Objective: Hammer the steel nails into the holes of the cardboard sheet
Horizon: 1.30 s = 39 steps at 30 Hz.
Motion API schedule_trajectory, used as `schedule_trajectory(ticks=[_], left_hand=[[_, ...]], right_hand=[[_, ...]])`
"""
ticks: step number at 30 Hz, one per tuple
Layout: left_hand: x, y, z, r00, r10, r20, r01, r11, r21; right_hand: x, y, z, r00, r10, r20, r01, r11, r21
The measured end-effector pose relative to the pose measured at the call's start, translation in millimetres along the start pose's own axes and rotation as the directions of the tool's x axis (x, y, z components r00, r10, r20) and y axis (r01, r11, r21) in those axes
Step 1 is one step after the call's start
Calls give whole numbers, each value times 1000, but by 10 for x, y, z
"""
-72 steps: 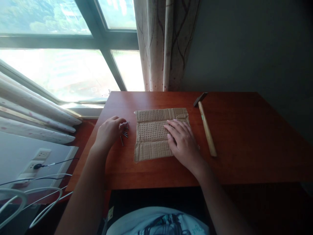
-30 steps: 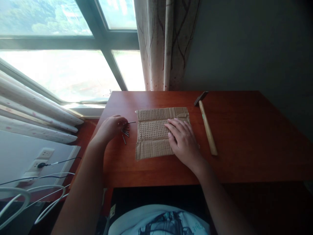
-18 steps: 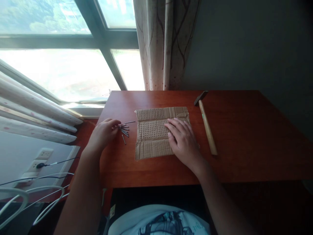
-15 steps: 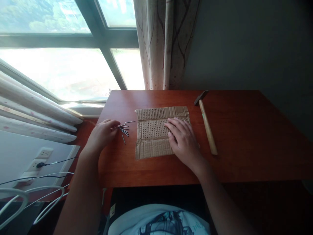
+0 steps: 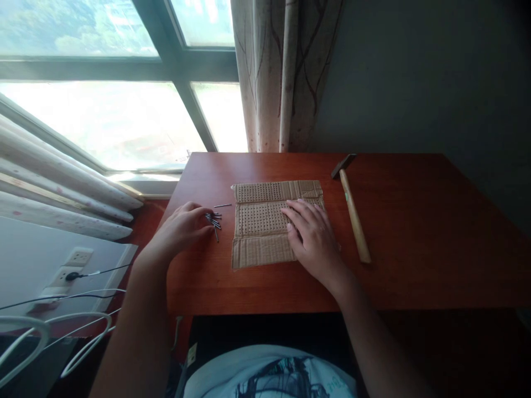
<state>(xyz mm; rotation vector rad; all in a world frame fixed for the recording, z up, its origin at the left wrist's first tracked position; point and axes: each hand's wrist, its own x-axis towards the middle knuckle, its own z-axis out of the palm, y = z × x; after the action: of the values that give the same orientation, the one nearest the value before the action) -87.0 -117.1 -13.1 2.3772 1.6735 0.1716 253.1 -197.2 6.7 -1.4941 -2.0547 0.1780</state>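
While the right hand (image 5: 314,235) touches perforated cardboard (image 5: 261,219), slim metal nails (image 5: 216,223) cluster.

1. A pale, whitish shirt (image 5: 219,371) is worn on the torso, and its front is seen as a broad, rounded curve.
2. The chest is marked with a dark blue-grey print (image 5: 286,381); its lower part is cut off by the edge of the view, and its motif cannot be made out.
3. Small teal-green lettering (image 5: 337,382) is set to the right of the print, too blurred to be read.
4. The left forearm (image 5: 143,309) and right forearm (image 5: 369,331) are left bare.
5. The left hand (image 5: 182,228) and right hand (image 5: 312,235) are likewise uncovered.
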Motion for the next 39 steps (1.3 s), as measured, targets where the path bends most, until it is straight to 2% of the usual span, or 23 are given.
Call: schedule_trajectory(ticks=[8,16,21,32,36,39], left_hand=[[39,278,89,993,-48,-111,50,999,18],[18,524,113,983,-100,-156,121,984,130],[9,556,145,977,-124,-173,148,980,130],[20,659,193,953,-178,-244,223,960,171],[-13,641,205,949,-150,-277,200,967,160],[-45,601,212,954,-66,-292,115,981,154]], right_hand=[[49,33,-10,1000,-3,14,3,999,-34],[324,257,-58,996,-12,84,17,999,-52],[434,363,-77,991,-20,133,24,999,-28],[434,380,-78,991,-21,131,23,1000,-16],[432,380,-74,992,-22,125,24,1000,-11],[433,373,-79,992,-16,125,17,1000,-7]])
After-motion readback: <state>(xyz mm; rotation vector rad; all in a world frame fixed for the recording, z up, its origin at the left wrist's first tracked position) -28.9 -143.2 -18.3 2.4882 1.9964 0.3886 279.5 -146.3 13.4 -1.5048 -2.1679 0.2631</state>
